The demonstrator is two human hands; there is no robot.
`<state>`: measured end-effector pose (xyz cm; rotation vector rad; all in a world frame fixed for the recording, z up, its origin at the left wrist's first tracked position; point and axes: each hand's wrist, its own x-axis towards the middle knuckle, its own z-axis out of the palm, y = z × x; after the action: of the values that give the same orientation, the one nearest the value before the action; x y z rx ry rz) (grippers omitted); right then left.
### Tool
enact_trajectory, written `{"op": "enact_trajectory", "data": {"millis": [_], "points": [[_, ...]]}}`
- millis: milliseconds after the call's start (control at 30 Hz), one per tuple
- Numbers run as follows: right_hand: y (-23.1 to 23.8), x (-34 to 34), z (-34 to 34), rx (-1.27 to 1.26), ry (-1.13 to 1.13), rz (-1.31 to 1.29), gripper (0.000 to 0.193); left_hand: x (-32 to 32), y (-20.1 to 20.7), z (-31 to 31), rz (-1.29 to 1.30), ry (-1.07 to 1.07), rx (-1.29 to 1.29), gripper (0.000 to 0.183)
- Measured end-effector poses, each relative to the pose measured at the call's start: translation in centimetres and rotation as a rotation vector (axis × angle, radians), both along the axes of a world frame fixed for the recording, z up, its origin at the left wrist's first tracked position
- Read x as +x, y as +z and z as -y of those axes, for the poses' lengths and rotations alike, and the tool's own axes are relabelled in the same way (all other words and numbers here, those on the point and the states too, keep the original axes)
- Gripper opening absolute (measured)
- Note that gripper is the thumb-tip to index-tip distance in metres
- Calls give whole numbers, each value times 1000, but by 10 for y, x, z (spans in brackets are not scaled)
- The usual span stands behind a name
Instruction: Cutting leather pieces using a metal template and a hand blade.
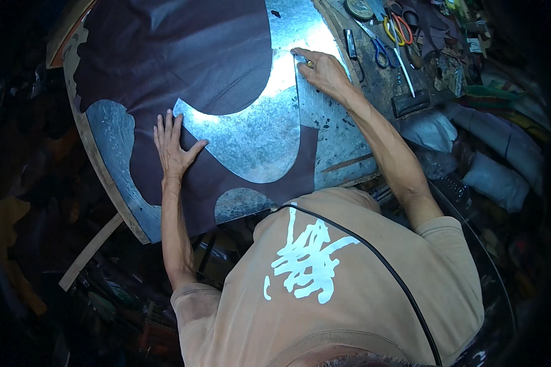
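A dark brown leather hide lies over the metal-topped table. On it rests a shiny grey, curved flat piece, which looks like a sheet-metal template. My left hand lies flat on the leather with fingers spread, its fingertips and thumb beside the template's pointed left end. At the template's far right corner is my right hand, with the index finger extended and the other fingers curled. A small yellowish bit shows between those fingers; what it belongs to is mostly hidden.
Rounded cut-outs in the leather bare the metal tabletop. Blue-handled scissors, orange-handled scissors, a round tin and a dark-headed tool lie at the far right. Wrapped bundles sit beyond my right arm. A black cable crosses my shirt.
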<state>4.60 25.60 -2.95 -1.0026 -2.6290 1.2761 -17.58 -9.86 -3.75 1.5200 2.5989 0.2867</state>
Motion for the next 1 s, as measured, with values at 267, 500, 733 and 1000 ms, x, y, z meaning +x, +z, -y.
{"op": "enact_trajectory", "data": {"millis": [267, 500, 733, 1000], "points": [[23, -1, 3, -102, -78, 54, 49, -1, -3, 4, 52, 12, 152, 92], [26, -2, 0, -99, -34, 97, 46, -1, -2, 2, 26, 10, 105, 90], [24, -2, -1, -137, -32, 97, 48, -1, -3, 4, -1, 7, 100, 91], [19, 1, 5, -76, -28, 48, 47, 2, -3, 6, 5, 6, 83, 89]]}}
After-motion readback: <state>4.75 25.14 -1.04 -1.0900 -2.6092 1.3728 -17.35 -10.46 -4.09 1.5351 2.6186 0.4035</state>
